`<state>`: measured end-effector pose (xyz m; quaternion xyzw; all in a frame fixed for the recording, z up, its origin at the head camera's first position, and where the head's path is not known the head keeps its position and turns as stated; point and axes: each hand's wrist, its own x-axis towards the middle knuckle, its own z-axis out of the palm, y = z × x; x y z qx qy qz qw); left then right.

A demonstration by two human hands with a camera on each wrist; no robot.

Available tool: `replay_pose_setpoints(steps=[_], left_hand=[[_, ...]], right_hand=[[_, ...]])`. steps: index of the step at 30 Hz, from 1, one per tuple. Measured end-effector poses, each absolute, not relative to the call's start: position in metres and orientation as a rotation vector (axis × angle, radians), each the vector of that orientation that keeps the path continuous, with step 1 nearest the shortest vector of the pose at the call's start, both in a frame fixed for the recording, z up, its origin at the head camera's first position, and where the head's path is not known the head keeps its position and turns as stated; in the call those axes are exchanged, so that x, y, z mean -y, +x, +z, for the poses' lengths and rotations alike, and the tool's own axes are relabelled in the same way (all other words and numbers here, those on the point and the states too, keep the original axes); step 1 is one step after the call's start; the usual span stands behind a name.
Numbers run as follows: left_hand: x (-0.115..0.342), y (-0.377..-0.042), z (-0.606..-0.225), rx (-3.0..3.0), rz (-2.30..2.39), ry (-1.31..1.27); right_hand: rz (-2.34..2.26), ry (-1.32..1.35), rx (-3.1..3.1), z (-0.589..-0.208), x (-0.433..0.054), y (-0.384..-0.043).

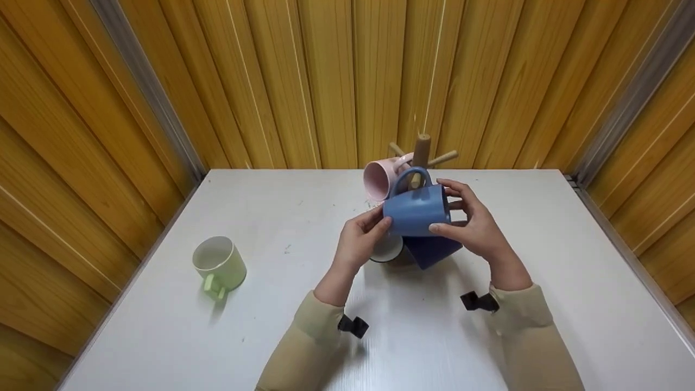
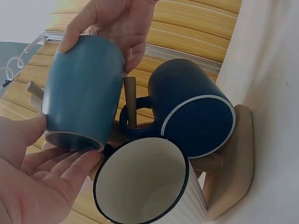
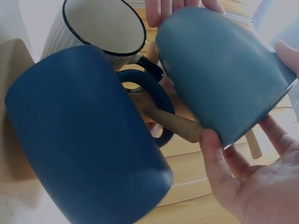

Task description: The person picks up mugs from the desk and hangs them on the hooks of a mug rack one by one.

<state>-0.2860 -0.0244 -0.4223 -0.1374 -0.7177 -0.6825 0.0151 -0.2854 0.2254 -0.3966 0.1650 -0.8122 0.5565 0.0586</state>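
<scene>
A blue mug (image 1: 415, 214) lies sideways between both hands, in front of a wooden mug tree (image 1: 422, 151). My left hand (image 1: 361, 236) grips its left end with thumb and fingers. At the other end, my right hand (image 1: 472, 222) holds the edge between thumb and fingers. The mug's handle points up and back and overlaps a front peg in the head view. Below it, a navy mug (image 3: 88, 140) hangs with its handle round a peg (image 3: 175, 123). Beside that is a white ribbed mug (image 2: 196, 200) with a black rim, its mouth facing up in the left wrist view.
A pink mug (image 1: 388, 175) hangs on the tree's left side, behind the blue one. Far to the left, a light green mug (image 1: 220, 263) stands upright on the white table (image 1: 293, 304). Wood-patterned panels (image 1: 326, 81) rise behind the table and along both sides.
</scene>
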Motion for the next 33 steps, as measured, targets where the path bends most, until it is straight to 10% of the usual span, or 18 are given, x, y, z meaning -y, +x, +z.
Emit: replay_pose_setpoints(steps=[18,33], left_hand=[[0.025,-0.266,-0.402,2.132,-1.538,-0.564],[-0.020,-0.285,-0.347,2.238,-1.084,-0.645]], right_hand=[[1.633,0.499,2.415,-0.382,-0.232,-0.279],[0.999,0.531,2.319,-0.347,-0.235,-0.342]])
